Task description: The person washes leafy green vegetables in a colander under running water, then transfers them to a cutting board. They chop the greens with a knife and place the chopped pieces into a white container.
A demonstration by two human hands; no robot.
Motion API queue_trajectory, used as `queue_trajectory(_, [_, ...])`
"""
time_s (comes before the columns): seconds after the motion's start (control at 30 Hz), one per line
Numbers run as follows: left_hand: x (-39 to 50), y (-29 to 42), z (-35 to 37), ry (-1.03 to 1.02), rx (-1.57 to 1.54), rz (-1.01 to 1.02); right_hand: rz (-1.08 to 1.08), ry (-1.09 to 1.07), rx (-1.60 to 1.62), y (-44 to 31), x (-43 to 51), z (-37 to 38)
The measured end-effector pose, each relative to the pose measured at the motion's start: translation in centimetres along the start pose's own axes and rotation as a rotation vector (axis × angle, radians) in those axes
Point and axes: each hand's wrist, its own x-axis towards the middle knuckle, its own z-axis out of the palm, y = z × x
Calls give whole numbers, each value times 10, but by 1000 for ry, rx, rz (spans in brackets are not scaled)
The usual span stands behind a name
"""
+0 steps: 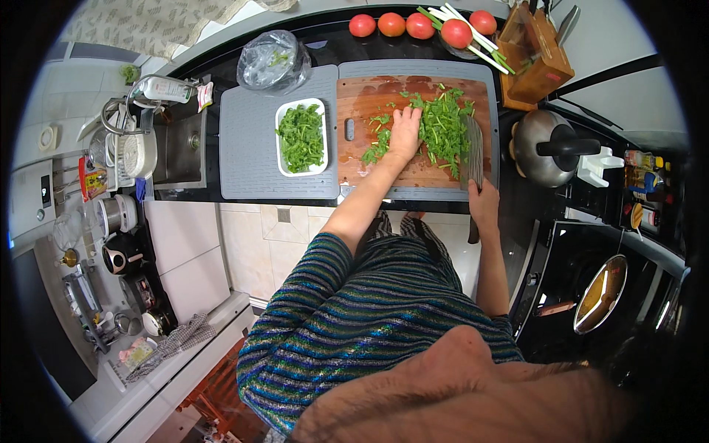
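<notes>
My left hand (pixel 407 133) rests on the wooden cutting board (pixel 360 171), its slightly parted fingertips touching the left edge of a heap of chopped leafy greens (pixel 443 127). In my right hand (pixel 485 202) is the handle of a cleaver (pixel 472 147). Its broad blade lies along the heap's right side, near the board's right end. Loose green bits are scattered left of my left hand. On the grey mat (pixel 249 144), left of the board, sits a white rectangular dish (pixel 279 163) full of cut greens.
Behind the mat is a clear plastic bag (pixel 271 61). Several tomatoes (pixel 391 25) and scallions (pixel 484 47) line the back. A wooden knife block (pixel 532 72) and kettle (pixel 543 147) stand right. A sink (pixel 180 149) lies left; a lidded pan (pixel 601 293) is on the stove.
</notes>
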Motion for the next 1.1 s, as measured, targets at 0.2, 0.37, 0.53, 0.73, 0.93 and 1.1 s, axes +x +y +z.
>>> queue_trajectory(0.2, [6, -32, -12, 91, -557, -106, 54, -39, 54, -2, -3, 2])
queue_trajectory(0.37, [4, -35, -21, 85, -761, -168, 136, -78, 139, 3, -1, 9])
queue_trajectory(0.53, [-1, -26, -34, 148, -812, -146, 140, -45, 158, 1, 2, 12])
queue_trajectory(0.73, [-24, -39, -92, 174, -966, -209, 181, -69, 222, -4, 1, 9])
queue_trajectory(0.93, [-64, -121, -162, 356, -521, -208, 129, -48, 196, -4, 2, 8])
queue_trajectory(1.1, [-68, -187, -167, 182, 33, -161, 164, -74, 206, -6, 4, 9])
